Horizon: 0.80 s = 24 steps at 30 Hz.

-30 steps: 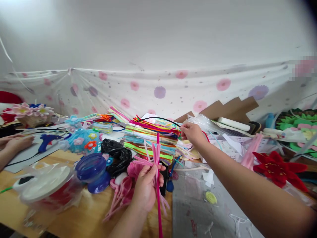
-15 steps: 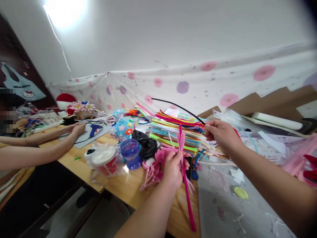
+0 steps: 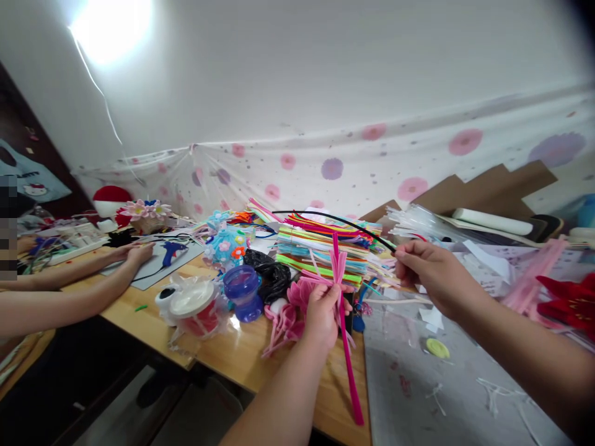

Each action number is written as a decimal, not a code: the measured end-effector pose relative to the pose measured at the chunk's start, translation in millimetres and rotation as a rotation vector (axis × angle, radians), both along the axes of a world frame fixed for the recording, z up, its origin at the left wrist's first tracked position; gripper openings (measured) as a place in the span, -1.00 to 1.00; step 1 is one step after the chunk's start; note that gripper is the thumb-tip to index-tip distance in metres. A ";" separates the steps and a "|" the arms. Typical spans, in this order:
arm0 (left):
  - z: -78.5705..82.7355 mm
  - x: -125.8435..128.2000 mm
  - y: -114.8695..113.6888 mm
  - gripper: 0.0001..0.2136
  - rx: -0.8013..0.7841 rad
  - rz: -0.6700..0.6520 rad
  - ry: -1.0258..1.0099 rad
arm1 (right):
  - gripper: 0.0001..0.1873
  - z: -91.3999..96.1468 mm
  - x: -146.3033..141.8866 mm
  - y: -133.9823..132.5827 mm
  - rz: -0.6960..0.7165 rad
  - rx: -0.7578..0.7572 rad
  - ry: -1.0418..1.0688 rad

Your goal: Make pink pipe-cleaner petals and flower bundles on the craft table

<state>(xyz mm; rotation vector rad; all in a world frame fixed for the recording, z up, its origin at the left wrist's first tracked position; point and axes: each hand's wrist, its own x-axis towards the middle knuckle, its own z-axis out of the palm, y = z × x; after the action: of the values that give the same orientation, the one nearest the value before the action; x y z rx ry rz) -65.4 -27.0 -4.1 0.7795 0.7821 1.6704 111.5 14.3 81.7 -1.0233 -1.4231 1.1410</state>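
Note:
My left hand is closed round a bundle of pink pipe cleaners, whose darker ends hang down toward the table's front. Lighter pink loops stick up above the thumb. Between the fingertips of my right hand is one end of a black pipe cleaner. It curves away to the left, over a stack of many-coloured pipe cleaners. Just left of my left hand lie pink petal-like pieces, partly hidden behind it.
A purple-blue plastic jar, a plastic-wrapped tub and a black plastic bag stand on the wooden table. At left a co-worker's hands are near a blue glue gun. A red flower lies at far right.
My right hand has moved right and slightly down, with the black pipe cleaner lowered and flatter. The left hand keeps its hold. The whole view has shifted a little.

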 end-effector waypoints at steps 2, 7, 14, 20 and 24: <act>-0.1 0.7 0.4 -0.72 0.002 -0.001 0.017 | -0.75 -5.5 2.0 -4.1 0.031 -0.015 0.034; -0.5 1.9 2.4 -0.73 -0.007 0.007 0.030 | -0.77 -18.2 8.7 -6.7 0.100 -0.048 0.086; -0.1 2.0 3.7 -0.72 -0.047 0.017 0.036 | -0.75 -25.3 14.1 3.1 0.096 -0.073 0.151; 0.8 3.9 1.3 -0.73 -0.057 0.071 0.001 | -0.76 -17.3 -4.7 14.0 0.110 -0.058 0.114; -0.5 2.5 1.0 -0.73 -0.083 0.132 -0.012 | -0.78 -3.2 -38.6 24.7 0.102 0.022 0.077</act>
<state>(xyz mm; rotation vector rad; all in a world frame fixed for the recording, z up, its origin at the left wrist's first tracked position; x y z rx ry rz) -62.9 -26.0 -4.6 0.6719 0.9048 1.7460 72.8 39.0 78.5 -0.8903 -1.4366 1.2231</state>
